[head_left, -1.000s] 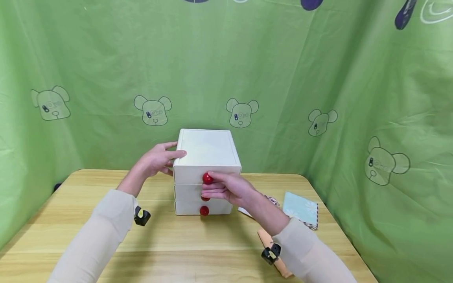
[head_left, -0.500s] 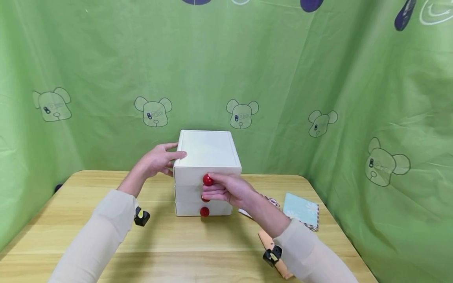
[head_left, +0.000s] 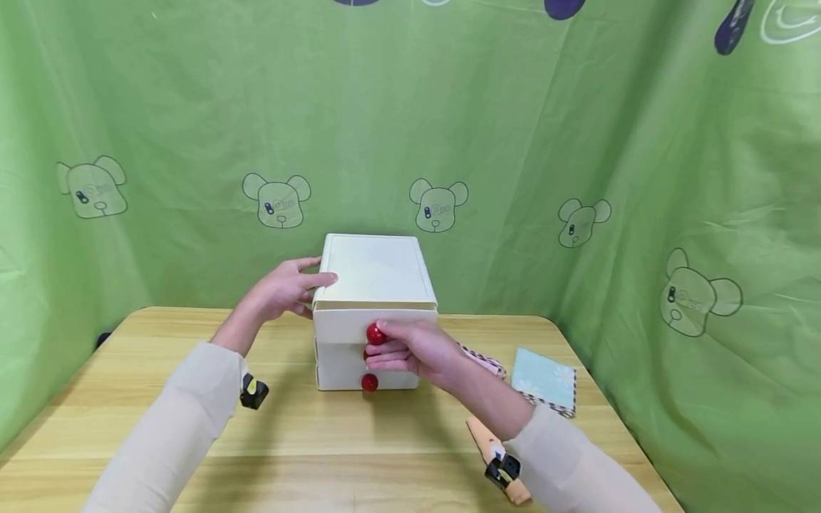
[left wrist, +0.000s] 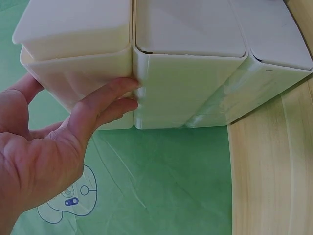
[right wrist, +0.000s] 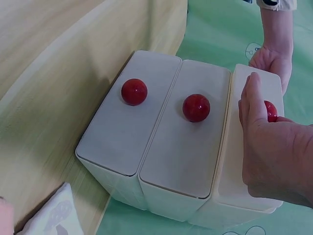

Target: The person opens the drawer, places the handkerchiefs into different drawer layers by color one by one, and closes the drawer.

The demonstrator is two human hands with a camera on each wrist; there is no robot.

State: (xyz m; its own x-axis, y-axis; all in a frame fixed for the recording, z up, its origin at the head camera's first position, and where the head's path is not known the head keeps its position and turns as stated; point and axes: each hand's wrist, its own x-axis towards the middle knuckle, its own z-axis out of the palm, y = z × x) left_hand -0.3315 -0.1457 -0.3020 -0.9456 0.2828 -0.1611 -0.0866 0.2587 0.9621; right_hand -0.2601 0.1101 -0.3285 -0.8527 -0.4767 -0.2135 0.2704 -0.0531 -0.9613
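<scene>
A white cabinet (head_left: 378, 267) with three stacked drawers and round red knobs stands on the table. Its top drawer (head_left: 340, 326) is pulled slightly out, with a thin gap under the cabinet's top edge. My right hand (head_left: 426, 349) pinches the top red knob (head_left: 375, 333) between thumb and fingers. In the right wrist view the middle knob (right wrist: 196, 107) and bottom knob (right wrist: 134, 91) are untouched. My left hand (head_left: 285, 288) steadies the cabinet's left side, thumb on the top edge; the left wrist view shows its fingers (left wrist: 105, 100) against the side wall.
To the right lie a folded light-blue cloth (head_left: 545, 381), a pink-and-white cloth (head_left: 484, 362) partly behind my right arm, and an orange cloth (head_left: 481, 436) under my right wrist. A green curtain (head_left: 359, 128) hangs behind the wooden table (head_left: 321, 456).
The top drawer has slid a little toward me from its closed position, and my right hand has moved with its knob. My left hand stays on the cabinet.
</scene>
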